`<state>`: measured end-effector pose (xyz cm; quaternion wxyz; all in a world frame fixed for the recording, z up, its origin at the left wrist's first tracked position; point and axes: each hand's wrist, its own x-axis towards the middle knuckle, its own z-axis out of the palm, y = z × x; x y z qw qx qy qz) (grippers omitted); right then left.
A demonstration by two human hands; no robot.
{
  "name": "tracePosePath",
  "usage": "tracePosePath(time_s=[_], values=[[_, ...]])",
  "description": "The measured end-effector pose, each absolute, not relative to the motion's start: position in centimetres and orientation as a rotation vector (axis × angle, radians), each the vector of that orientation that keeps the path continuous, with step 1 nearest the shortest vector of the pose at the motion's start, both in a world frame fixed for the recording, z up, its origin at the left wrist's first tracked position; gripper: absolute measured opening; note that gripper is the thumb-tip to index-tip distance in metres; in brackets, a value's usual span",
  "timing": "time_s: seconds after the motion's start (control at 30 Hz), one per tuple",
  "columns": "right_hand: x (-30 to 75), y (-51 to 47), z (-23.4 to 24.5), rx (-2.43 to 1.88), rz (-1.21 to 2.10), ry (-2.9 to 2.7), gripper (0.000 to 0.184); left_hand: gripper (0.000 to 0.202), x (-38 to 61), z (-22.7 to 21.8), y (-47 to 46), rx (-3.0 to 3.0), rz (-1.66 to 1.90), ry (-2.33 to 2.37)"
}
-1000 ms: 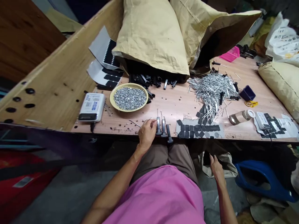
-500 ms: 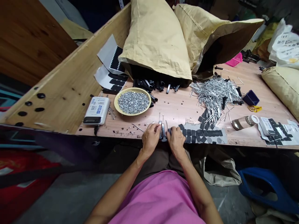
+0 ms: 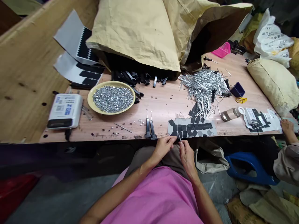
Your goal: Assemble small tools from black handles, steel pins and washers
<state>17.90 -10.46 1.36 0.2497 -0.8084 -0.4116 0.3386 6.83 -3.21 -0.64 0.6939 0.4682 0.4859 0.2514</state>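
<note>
Right hand (image 3: 187, 156) pinches one thin silver metal pin (image 3: 179, 137), nearly upright, tip up; left hand (image 3: 163, 148), fingers together, rests just beside it.

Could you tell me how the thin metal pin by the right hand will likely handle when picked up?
That thin metal pin by the right hand looks stiff, so it probably won't flex. Its slim, shiny shaft could slip from fingers and, if round, would likely roll on the table top.

Washer plate (image 3: 91, 104) left of nail pile (image 3: 203, 88); paper sack (image 3: 133, 34) behind both.
</note>
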Motion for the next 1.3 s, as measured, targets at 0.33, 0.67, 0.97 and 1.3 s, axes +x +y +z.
tracePosePath(time_s=[0.33,0.67,0.97,1.3], values=[[18.8,-11.3,0.2,-2.242,1.142,-0.885,0.032,0.043,9.6,-1.8,-5.0,0.627,0.482,1.048],[20.9,-10.6,-0.6,-2.409,0.986,-0.963,0.029,0.058,8.0,-2.5,-5.4,0.504,0.446,1.111],[18.4,-9.5,-1.1,-2.431,0.958,-1.184,0.030,0.066,7.6,-3.0,-5.6,0.557,0.570,1.171],[19.1,-10.0,-1.5,-2.402,0.895,-1.182,0.029,0.065,7.5,-3.4,-5.5,0.557,0.603,1.211]])
